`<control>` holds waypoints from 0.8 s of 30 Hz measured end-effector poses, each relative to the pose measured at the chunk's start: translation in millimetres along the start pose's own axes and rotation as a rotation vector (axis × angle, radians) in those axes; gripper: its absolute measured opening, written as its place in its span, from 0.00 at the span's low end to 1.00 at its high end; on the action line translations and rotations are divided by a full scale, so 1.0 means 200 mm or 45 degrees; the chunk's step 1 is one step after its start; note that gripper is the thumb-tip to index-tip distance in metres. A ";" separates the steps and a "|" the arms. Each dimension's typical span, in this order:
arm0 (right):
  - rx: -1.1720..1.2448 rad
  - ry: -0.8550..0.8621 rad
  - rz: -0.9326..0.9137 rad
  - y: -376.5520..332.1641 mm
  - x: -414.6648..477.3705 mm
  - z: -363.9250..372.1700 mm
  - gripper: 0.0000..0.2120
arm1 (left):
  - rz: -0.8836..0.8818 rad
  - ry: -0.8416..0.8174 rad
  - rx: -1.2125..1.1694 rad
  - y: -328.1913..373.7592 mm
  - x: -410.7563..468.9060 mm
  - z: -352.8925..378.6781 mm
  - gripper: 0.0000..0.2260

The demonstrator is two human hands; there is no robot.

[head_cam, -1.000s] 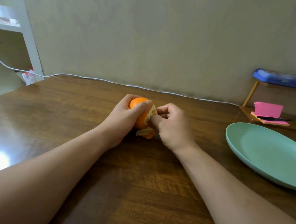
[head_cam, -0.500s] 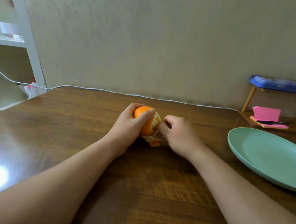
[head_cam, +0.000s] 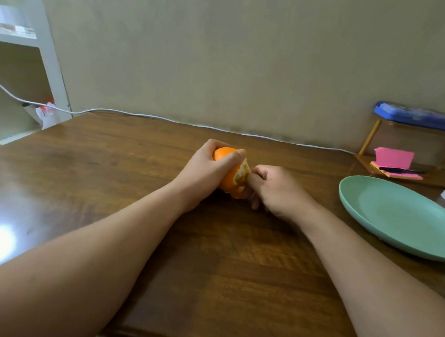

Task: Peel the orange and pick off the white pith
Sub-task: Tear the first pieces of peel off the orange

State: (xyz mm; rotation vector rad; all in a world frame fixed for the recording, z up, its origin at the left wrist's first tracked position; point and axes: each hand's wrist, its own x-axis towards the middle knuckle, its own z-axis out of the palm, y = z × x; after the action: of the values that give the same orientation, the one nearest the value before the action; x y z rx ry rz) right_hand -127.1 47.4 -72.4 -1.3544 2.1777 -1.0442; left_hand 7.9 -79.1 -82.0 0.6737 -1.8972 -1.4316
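An orange [head_cam: 225, 168] sits low over the wooden table [head_cam: 209, 259], near its middle. My left hand [head_cam: 205, 172] wraps around its left side and top. The right side of the fruit is bared, showing pale pith and flesh [head_cam: 242, 173]. My right hand [head_cam: 275, 190] presses against that bared side, thumb and fingers pinched on a flap of peel [head_cam: 236, 193] that hangs at the orange's lower right. The underside of the fruit is hidden by my hands.
A pale green plate [head_cam: 397, 214] lies at the right. Behind it stands a small wooden rack [head_cam: 368, 141] with a blue case [head_cam: 419, 120], pink notes [head_cam: 393, 158] and a black pen [head_cam: 400, 170]. A white cable [head_cam: 146, 116] runs along the wall. White shelves [head_cam: 22, 36] stand at far left.
My right hand has pulled down and back toward me, dragging the peel flap lower. More pale flesh shows on the orange's right side. The left hand keeps its hold.
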 end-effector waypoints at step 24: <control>0.086 -0.128 -0.281 0.07 -0.03 -0.04 0.18 | -0.135 -0.152 -0.301 0.01 -0.03 -0.04 0.24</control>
State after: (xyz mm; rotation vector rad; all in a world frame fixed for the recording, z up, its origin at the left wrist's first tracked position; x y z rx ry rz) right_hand -137.8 59.7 -78.4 -1.6075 1.9369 -1.0917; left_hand 18.1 -78.2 -79.9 0.5937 -1.7636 -1.7656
